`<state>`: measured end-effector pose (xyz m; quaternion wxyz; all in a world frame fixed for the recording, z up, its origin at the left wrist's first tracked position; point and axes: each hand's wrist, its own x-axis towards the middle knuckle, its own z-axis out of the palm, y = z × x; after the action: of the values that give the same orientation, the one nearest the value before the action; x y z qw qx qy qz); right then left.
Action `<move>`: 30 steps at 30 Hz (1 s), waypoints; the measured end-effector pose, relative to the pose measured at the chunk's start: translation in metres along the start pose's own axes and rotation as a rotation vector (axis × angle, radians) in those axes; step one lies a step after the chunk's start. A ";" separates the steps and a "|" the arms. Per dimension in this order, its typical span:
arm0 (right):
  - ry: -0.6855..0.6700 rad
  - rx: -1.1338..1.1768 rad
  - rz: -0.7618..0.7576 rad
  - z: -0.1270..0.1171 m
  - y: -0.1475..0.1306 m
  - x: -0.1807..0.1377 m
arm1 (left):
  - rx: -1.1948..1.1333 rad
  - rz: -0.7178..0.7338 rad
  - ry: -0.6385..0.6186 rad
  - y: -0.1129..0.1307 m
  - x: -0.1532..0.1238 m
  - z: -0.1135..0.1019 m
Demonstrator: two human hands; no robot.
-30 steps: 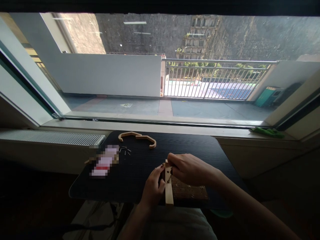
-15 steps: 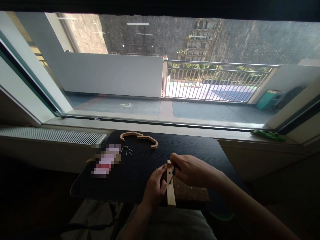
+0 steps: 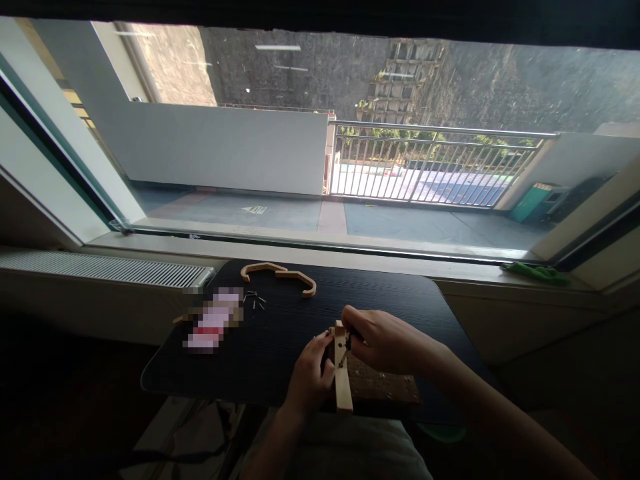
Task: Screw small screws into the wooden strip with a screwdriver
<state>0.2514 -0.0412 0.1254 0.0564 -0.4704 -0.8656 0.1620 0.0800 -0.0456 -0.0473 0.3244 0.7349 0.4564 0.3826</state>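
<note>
A light wooden strip (image 3: 343, 383) stands on edge near the front of the black table (image 3: 280, 327). My left hand (image 3: 310, 377) grips it from the left side. My right hand (image 3: 385, 340) is closed at the strip's far end, pinching something small and dark that I cannot make out. A brown perforated board (image 3: 385, 387) lies flat under and right of the strip.
Two curved wooden pieces (image 3: 277, 275) lie at the table's far edge, with several small dark screws (image 3: 255, 301) beside them. A blurred pink-and-white item (image 3: 213, 320) sits at the left. A radiator (image 3: 105, 270) and a window sill run behind; a green cloth (image 3: 537, 272) lies on the sill.
Both hands and the strip have stayed nearly in place; the view has shifted slightly, and my right hand has edged a little toward the strip's end.
</note>
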 end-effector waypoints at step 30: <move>0.067 0.064 -0.132 0.010 0.010 0.002 | 0.008 0.029 0.016 -0.002 0.000 0.001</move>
<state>0.2559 -0.0366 0.1129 0.1112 -0.4152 -0.8868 0.1697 0.0794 -0.0449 -0.0497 0.3124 0.7396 0.4497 0.3914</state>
